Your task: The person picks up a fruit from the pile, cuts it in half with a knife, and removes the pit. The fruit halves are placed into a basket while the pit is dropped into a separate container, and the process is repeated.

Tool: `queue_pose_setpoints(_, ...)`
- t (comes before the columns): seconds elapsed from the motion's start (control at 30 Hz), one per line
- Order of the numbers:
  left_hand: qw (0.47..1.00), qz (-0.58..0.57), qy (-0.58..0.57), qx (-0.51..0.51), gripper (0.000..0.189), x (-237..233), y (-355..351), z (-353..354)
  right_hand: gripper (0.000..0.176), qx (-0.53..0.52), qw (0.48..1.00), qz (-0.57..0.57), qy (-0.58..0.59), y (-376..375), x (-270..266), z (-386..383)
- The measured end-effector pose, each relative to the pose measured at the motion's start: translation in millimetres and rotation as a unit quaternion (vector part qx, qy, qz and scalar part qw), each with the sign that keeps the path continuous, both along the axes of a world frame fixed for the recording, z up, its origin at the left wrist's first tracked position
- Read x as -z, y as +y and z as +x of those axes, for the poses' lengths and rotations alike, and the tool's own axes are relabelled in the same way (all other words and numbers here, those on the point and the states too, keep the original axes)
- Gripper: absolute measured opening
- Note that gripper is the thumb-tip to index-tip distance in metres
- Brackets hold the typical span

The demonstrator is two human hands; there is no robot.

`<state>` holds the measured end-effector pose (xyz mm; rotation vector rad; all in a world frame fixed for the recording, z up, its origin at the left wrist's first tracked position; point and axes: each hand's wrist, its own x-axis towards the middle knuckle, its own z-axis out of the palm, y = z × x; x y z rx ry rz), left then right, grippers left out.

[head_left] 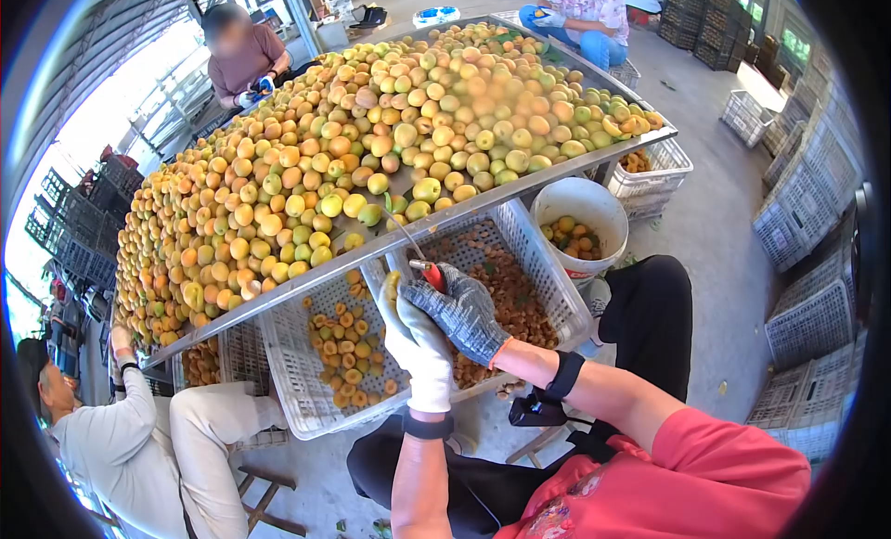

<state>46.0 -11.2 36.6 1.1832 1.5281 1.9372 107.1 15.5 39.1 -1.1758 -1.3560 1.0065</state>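
My left hand, in a white glove, is closed on something yellow that looks like an apricot, mostly hidden by the fingers. Beside it my right hand, in a grey knitted glove, grips a red-handled knife with a thin, curved metal blade pointing up toward the table edge. Both hands are over a white plastic crate. Apricot halves lie in its left part and brown pits in its right part. Above the hands, a metal-rimmed table carries a large heap of apricots.
A white bucket holding fruit stands right of the crate, near another crate under the table corner. Co-workers sit at left, far left and far side. Stacked crates line the right.
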Motion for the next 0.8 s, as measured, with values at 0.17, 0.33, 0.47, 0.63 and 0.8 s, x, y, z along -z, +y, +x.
queue_pose_setpoints(0.17, 0.979, -0.054, -0.189, 0.061, 0.025, 9, 11, -17, 0.027, 0.022, 0.982, 0.134, -0.129, 7, -5, -4)
queue_pose_setpoints(0.33, 0.916, -0.047, -0.363, 0.166, 0.023, -2, 5, -27, 0.028, -0.015, 0.933, 0.29, -0.215, 14, -12, -12)
queue_pose_setpoints(0.47, 0.943, -0.044, -0.274, 0.184, 0.018, 11, 2, -35, 0.029, -0.034, 0.907, 0.331, -0.259, 20, -16, -15)
queue_pose_setpoints(0.63, 0.79, -0.048, -0.549, 0.269, 0.036, 10, 8, -43, 0.023, -0.077, 0.904, 0.336, -0.255, 23, -18, -17)
queue_pose_setpoints(0.8, 0.779, -0.091, -0.553, 0.283, 0.04, 21, 5, -48, 0.026, -0.11, 0.871, 0.337, -0.341, 27, -19, -16)
